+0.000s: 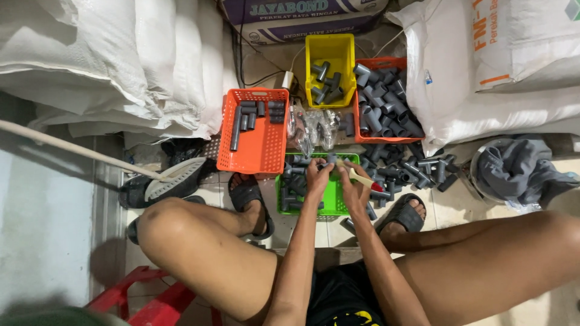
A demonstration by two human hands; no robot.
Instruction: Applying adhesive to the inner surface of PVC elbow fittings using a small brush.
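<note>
My left hand grips a small grey pipe fitting over the green basket. Beside it, my right hand holds a thin pale stick whose tip points toward the fitting. Both hands are close together above the basket, which holds several grey fittings along its left side. My forearms reach forward between my bent knees.
An orange basket with grey pipe pieces sits to the left. A yellow bin and a red-orange basket of grey fittings stand behind. Loose fittings lie on the floor at right. White sacks flank both sides. A red stool is at bottom left.
</note>
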